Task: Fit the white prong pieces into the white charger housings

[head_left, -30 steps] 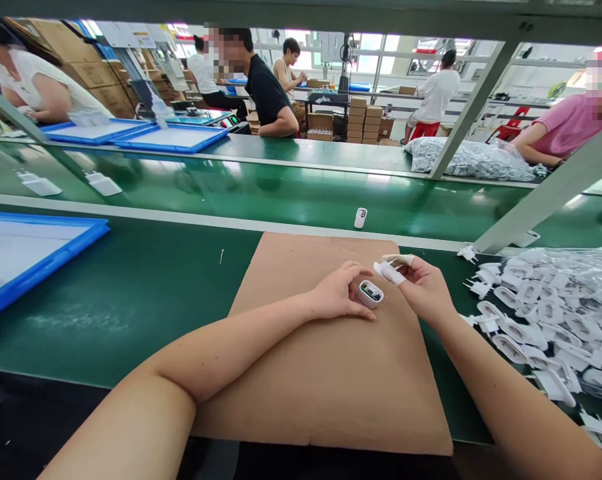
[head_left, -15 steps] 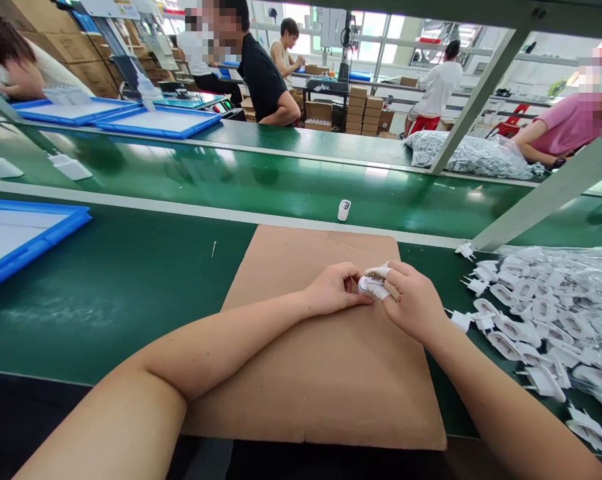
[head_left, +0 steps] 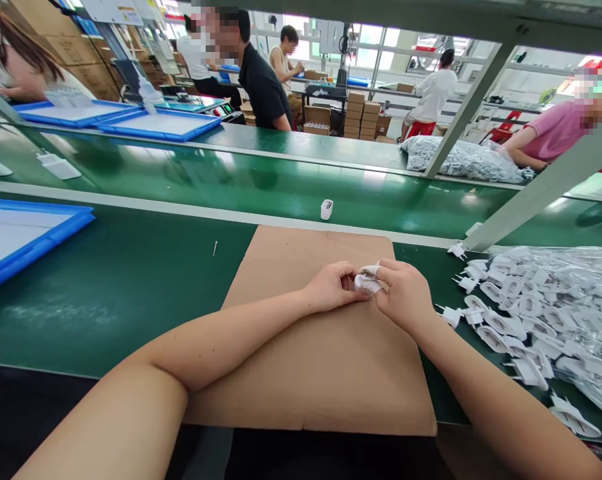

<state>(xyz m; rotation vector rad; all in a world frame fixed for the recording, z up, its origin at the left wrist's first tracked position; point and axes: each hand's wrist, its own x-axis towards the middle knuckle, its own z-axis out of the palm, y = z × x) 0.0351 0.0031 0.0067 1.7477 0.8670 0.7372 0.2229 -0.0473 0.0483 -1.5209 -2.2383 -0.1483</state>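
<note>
While the left hand (head_left: 333,287) is pinching a white charger housing (head_left: 359,283) over the cardboard sheet (head_left: 305,360), the right hand (head_left: 403,293), nearly closed, is gripping its right side through white finger covers (head_left: 372,269). Its long axis and pointing direction are staying unreadable (fingers are hiding most of it). Beyond, another housing (head_left: 327,210) is standing upright, its open end facing up; plug covers (head_left: 525,307) are lying rightward.

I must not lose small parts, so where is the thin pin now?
In the head view, the thin pin lies on the green bench left of centre, between the blue-edged tray and the cardboard sheet, nearer to the sheet.
</note>
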